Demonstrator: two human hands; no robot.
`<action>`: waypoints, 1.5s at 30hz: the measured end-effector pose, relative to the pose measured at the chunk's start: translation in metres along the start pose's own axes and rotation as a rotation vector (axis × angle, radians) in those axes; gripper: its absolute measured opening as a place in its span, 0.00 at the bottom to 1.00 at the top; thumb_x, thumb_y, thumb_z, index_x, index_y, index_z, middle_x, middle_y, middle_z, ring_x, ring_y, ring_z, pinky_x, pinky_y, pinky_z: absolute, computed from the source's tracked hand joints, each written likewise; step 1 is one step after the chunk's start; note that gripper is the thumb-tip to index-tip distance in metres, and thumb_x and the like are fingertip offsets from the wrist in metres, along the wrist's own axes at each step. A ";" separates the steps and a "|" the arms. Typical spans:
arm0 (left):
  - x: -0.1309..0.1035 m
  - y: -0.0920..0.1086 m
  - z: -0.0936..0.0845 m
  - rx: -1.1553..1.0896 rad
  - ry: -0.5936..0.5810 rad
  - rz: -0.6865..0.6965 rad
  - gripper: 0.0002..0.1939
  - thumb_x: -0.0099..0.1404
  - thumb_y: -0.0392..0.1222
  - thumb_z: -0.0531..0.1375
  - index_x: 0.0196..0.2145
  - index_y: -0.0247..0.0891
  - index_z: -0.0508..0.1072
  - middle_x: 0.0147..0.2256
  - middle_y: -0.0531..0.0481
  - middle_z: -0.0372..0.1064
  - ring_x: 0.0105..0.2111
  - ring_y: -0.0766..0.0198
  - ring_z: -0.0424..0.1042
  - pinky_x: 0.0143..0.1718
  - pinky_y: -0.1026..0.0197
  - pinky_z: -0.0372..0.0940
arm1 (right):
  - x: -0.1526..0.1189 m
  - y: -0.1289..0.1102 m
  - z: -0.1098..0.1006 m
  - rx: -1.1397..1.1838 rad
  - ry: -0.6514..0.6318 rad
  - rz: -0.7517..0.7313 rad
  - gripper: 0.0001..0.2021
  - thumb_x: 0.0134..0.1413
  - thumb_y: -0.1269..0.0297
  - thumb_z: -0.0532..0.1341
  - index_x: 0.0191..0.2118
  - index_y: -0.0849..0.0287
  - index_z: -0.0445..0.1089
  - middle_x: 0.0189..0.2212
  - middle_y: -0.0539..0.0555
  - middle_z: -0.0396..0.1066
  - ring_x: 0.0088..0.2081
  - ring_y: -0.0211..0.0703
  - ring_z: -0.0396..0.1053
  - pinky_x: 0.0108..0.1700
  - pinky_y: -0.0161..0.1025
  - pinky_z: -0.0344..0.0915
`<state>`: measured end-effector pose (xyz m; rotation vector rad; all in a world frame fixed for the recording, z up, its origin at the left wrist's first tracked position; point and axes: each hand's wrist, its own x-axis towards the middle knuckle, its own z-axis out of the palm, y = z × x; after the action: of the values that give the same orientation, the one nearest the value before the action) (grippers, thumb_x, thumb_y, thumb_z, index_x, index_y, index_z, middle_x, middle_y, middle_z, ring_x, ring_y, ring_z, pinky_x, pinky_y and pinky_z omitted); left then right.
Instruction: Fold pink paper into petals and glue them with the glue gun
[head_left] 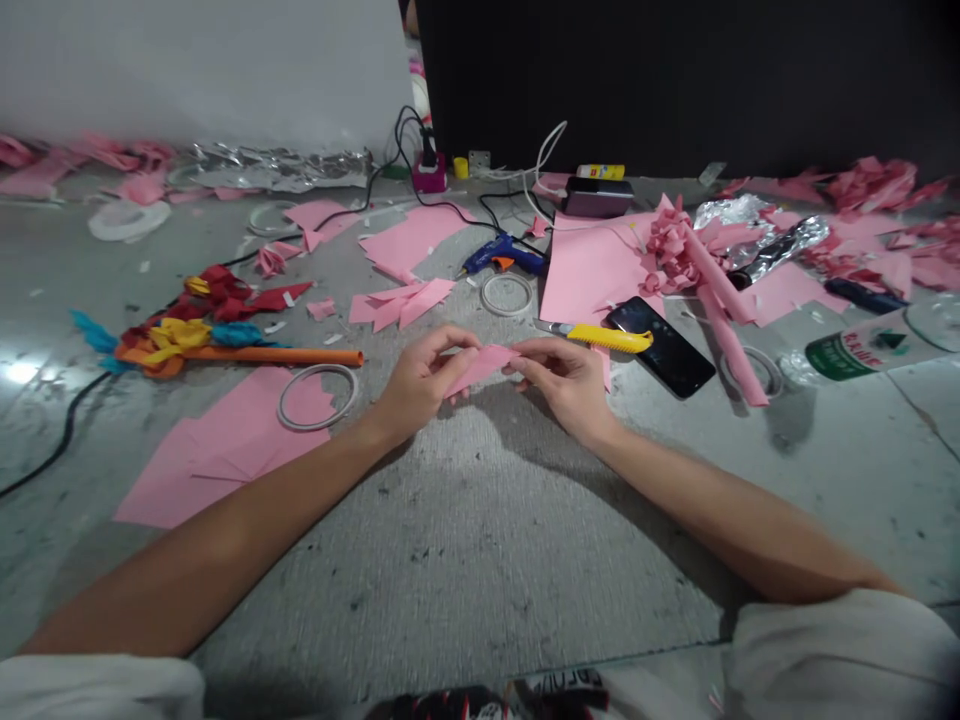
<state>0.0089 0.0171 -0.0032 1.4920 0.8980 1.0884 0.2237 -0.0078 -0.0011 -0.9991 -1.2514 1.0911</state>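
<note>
Between my two hands is a small piece of pink paper (484,366), held above the grey surface. My left hand (429,375) pinches its left side between thumb and fingers. At the paper's right end, my right hand (564,380) grips the tip with thumb and forefinger. Just behind my right hand lies a yellow utility knife (609,337), its tip beside a black phone (664,345). A roll of tape (506,295) and a blue glue gun (504,254) lie beyond the hands.
Pink paper sheets (217,440) and another tape roll (318,397) lie at left, near an orange paper stick (277,355) with coloured paper flowers. Rolled pink paper (731,340) and a plastic bottle (885,345) lie at right. Black cables (71,430) cross the surface.
</note>
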 end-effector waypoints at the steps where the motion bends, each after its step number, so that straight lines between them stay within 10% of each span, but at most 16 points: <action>1: 0.000 0.000 0.000 0.030 0.010 0.031 0.07 0.72 0.45 0.65 0.44 0.41 0.78 0.31 0.53 0.76 0.25 0.68 0.73 0.24 0.68 0.68 | 0.000 0.000 0.000 -0.002 -0.003 -0.006 0.08 0.55 0.59 0.77 0.38 0.55 0.86 0.34 0.52 0.84 0.33 0.41 0.82 0.32 0.36 0.83; 11: -0.010 0.014 0.004 0.362 -0.133 0.112 0.15 0.78 0.48 0.62 0.58 0.45 0.79 0.51 0.47 0.82 0.50 0.58 0.79 0.53 0.57 0.73 | -0.003 -0.003 0.000 0.051 -0.076 0.015 0.06 0.56 0.60 0.77 0.39 0.53 0.86 0.34 0.51 0.84 0.35 0.43 0.83 0.33 0.37 0.83; 27: -0.013 0.010 0.008 0.391 -0.114 0.257 0.17 0.79 0.43 0.60 0.61 0.49 0.80 0.42 0.49 0.80 0.40 0.61 0.79 0.46 0.57 0.74 | -0.005 -0.005 0.000 0.010 -0.119 0.022 0.13 0.55 0.52 0.78 0.39 0.54 0.85 0.36 0.51 0.84 0.33 0.40 0.80 0.33 0.38 0.82; 33: -0.015 0.003 0.007 0.427 0.062 0.204 0.18 0.77 0.46 0.63 0.62 0.50 0.80 0.44 0.50 0.82 0.39 0.62 0.79 0.46 0.58 0.74 | -0.006 -0.008 0.002 -0.041 -0.003 -0.025 0.12 0.55 0.51 0.78 0.36 0.53 0.85 0.34 0.51 0.83 0.31 0.40 0.79 0.32 0.38 0.82; 45: -0.015 0.005 0.004 0.546 0.092 0.469 0.13 0.78 0.40 0.62 0.57 0.46 0.82 0.41 0.50 0.83 0.38 0.64 0.80 0.43 0.60 0.73 | -0.010 -0.006 0.003 -0.009 -0.038 -0.001 0.13 0.57 0.52 0.77 0.42 0.53 0.84 0.33 0.50 0.83 0.36 0.44 0.83 0.34 0.39 0.83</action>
<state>0.0081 0.0009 -0.0014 2.1975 0.9849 1.3181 0.2207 -0.0187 0.0030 -0.9887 -1.2889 1.1092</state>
